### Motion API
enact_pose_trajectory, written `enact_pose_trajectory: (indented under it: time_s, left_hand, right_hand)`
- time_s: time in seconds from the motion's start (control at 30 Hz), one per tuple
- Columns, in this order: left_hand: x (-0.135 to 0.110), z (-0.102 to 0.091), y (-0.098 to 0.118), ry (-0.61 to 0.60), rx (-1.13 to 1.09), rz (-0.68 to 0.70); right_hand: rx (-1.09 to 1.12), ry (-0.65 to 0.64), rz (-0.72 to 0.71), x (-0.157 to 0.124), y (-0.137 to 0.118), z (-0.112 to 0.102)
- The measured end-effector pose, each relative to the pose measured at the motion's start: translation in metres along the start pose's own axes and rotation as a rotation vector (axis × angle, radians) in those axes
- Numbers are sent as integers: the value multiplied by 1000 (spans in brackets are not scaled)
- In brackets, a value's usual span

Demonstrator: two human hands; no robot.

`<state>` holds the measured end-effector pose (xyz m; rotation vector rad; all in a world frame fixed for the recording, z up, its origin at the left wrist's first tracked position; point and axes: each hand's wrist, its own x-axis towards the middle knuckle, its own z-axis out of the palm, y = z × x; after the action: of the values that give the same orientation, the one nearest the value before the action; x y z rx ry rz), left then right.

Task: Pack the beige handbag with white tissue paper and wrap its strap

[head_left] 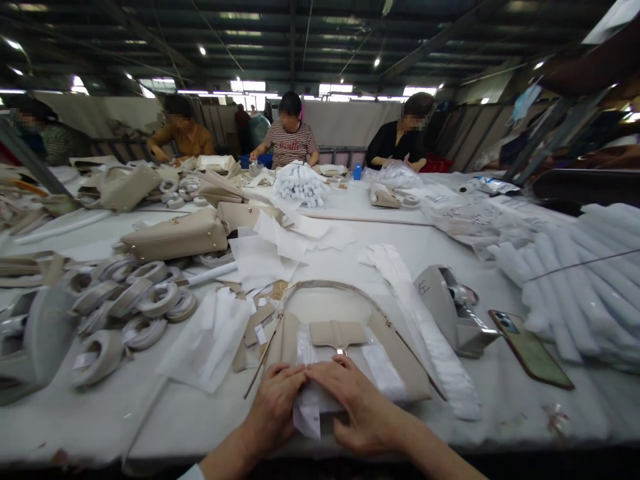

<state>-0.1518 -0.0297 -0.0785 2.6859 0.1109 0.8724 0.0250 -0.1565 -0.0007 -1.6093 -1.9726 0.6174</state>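
Observation:
A beige handbag (pixel 407 363) lies in front of me at the near edge of the table, with its strap (pixel 340 285) arched behind it. White tissue paper (pixel 307 415) wraps across the bag, below its buckled flap tab (pixel 338 333). My left hand (pixel 275 403) is closed on the paper at the bag's near left side, fingers bent. Over the paper lies my right hand (pixel 357 400), fingers stretched toward the left fingertips and thumb apart. The two hands almost meet. Whatever is under my palms is hidden.
Rolled straps (pixel 159 300), paper scraps (pixel 210 340) and another beige bag (pixel 175 235) lie left. On the right are a tape dispenser (pixel 453 310), a phone (pixel 533 350) and bundled white foam strips (pixel 575 280). Several people sit across the table.

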Motion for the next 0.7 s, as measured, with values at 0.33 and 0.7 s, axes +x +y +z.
enact_pose_trajectory:
  time_s: [0.33,0.7]
  left_hand:
    - [-16,-3,-12,-112,-43,52]
    - [-17,3,-11,-52,-51,42]
  right_hand:
    - [-143,235,46,2,0,36]
    - [44,400,143,8,-19,41]
